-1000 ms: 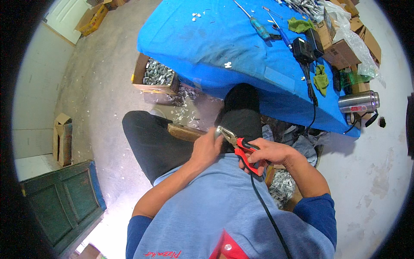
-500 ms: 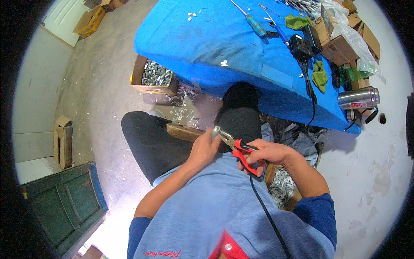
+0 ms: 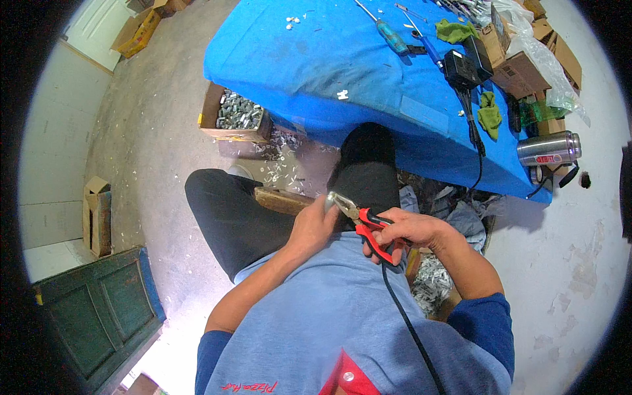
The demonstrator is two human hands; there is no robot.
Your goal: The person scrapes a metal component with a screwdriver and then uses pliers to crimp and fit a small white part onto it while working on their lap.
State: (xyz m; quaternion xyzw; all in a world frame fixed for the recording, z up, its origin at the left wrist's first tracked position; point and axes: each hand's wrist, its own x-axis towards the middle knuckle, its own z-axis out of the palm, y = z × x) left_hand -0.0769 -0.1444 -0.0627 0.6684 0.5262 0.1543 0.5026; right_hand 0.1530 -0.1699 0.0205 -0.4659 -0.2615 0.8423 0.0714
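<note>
My right hand (image 3: 405, 232) is wrapped round the red and black handles of a pair of pliers (image 3: 374, 230) above my lap. The plier jaws point up and left, touching a small grey metal piece (image 3: 330, 200). That piece is pinched in the fingers of my left hand (image 3: 313, 224), which hide most of it. Whether the jaws grip the piece or only rest against it, I cannot tell. A dark cord (image 3: 409, 322) runs down over my shirt from beside the right hand.
A table under blue cloth (image 3: 283, 59) stands ahead, bearing screwdrivers (image 3: 393, 38), a black power adapter (image 3: 461, 69) and a steel flask (image 3: 548, 149). A carton (image 3: 236, 135) of small metal parts sits at its left. Shiny scrap strips (image 3: 431, 284) lie by my right hip.
Almost nothing differs. The plier jaws and handles look slightly shifted, while both hands keep their hold in the same place.
</note>
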